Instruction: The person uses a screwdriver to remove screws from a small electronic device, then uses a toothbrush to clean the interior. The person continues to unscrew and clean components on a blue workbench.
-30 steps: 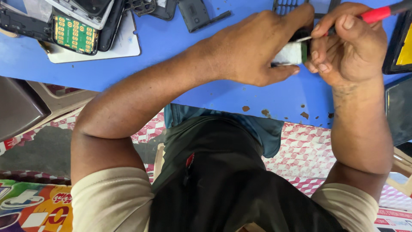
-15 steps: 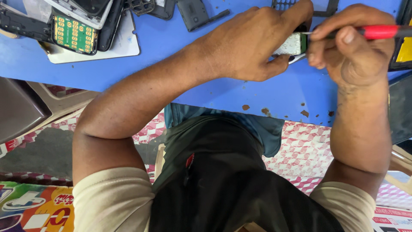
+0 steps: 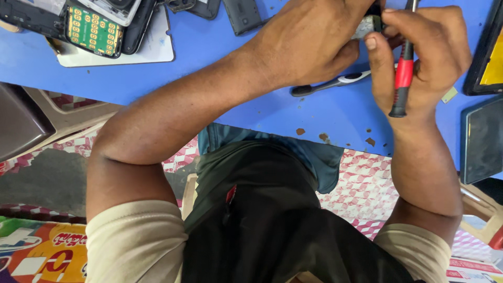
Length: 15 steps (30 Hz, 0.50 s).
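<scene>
1. At the far left of the blue table [image 3: 209, 63], a green circuit board [image 3: 94, 30] with rows of gold pads lies among dark phone shells [image 3: 31, 18]. All of it rests on a white rectangular sheet [image 3: 152, 47], well apart from your hands.
2. A dark grey rectangular cover [image 3: 242, 15] lies near the top edge, between that pile and your left hand.
3. Your left hand [image 3: 309, 44] is curled around a small grey part [image 3: 368, 25], pinning it at the table's far edge. Most of the part is hidden under your fingers, so you cannot tell its shape.
4. A black-and-white tool [image 3: 330, 84] lies flat just below your left hand, its long axis running left to right and tilted slightly upward to the right.
5. Your right hand [image 3: 424, 57] is clenched on a red-and-black screwdriver [image 3: 402, 78]. The driver stands nearly upright in view, black butt toward you and shaft pointing away to the top edge, where the tip is cut off.
6. The part sits just left of your right thumb, touching or nearly touching it; both hands are equally close to it.
7. At the right edge lie a black-framed yellow panel [image 3: 490, 57] and, below it, a dark screen-like slab [image 3: 482, 141].
8. A small pale scrap [image 3: 449, 95] lies beside your right hand.
</scene>
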### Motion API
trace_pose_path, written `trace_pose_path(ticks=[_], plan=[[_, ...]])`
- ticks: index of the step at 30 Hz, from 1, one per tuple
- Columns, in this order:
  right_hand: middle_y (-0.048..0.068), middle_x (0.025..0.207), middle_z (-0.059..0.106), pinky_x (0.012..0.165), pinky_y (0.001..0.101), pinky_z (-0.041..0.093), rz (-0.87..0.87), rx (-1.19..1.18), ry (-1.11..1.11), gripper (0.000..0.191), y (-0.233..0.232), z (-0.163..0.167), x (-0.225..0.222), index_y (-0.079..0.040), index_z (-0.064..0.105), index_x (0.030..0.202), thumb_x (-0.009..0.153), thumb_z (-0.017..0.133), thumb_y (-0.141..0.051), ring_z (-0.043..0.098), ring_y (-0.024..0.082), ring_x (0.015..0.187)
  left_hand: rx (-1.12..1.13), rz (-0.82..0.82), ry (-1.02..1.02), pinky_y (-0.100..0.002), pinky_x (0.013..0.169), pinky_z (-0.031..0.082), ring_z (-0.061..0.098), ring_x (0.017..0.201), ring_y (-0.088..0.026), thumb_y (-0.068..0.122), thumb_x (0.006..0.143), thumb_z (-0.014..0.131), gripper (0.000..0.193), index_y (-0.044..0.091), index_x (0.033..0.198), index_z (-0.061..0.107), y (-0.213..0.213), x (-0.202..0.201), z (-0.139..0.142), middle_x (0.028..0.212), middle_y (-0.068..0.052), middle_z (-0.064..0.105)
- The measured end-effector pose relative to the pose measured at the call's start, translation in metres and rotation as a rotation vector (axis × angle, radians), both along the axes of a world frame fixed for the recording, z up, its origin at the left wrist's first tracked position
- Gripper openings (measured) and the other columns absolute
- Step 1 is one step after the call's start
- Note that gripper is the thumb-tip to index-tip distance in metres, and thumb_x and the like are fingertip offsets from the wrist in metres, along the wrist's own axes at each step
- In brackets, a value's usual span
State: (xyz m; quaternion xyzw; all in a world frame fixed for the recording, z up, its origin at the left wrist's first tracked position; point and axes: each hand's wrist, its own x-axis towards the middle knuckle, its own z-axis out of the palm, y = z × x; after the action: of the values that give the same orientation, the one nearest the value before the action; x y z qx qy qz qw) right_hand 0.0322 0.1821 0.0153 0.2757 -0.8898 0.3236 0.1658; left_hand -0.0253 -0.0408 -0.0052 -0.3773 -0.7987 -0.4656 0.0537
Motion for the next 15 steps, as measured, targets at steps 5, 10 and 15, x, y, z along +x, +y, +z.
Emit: trace_pose_path(ticks=[5, 10, 15], plan=[[0.015, 0.116, 0.061, 0.079, 0.0278, 0.049, 0.015, 0.01, 0.039, 0.027, -0.005, 0.003, 0.004, 0.003, 0.062, 0.133, 0.108, 0.071, 0.002, 0.064, 0.02, 0.093, 0.005, 0.059, 0.074, -0.05, 0.07, 0.055, 0.068, 0.082, -0.042, 0.014, 0.09, 0.077, 0.043, -0.001, 0.12, 0.051, 0.004, 0.001, -0.004, 0.091, -0.022, 0.066], [0.014, 0.104, 0.061, 0.075, 0.03, 0.049, -0.042, -0.024, 0.016, 0.022, 0.006, 0.0, 0.007, 0.003, 0.067, 0.12, 0.107, 0.083, -0.003, 0.063, 0.021, 0.086, 0.004, 0.008, -0.052, -0.051, 0.066, 0.054, 0.068, 0.081, -0.042, 0.012, 0.088, 0.075, 0.042, 0.0, 0.122, 0.052, 0.015, 0.005, 0.0, 0.091, -0.02, 0.067], [0.01, 0.091, 0.061, 0.066, 0.029, 0.044, -0.164, -0.284, -0.311, 0.032, 0.023, -0.015, 0.0, 0.003, 0.065, 0.109, 0.11, 0.089, -0.019, 0.057, 0.018, 0.074, 0.034, -0.062, 0.07, -0.049, 0.068, 0.055, 0.068, 0.083, -0.042, 0.014, 0.083, 0.078, 0.055, -0.001, 0.127, 0.049, 0.012, 0.004, 0.004, 0.098, -0.023, 0.066]])
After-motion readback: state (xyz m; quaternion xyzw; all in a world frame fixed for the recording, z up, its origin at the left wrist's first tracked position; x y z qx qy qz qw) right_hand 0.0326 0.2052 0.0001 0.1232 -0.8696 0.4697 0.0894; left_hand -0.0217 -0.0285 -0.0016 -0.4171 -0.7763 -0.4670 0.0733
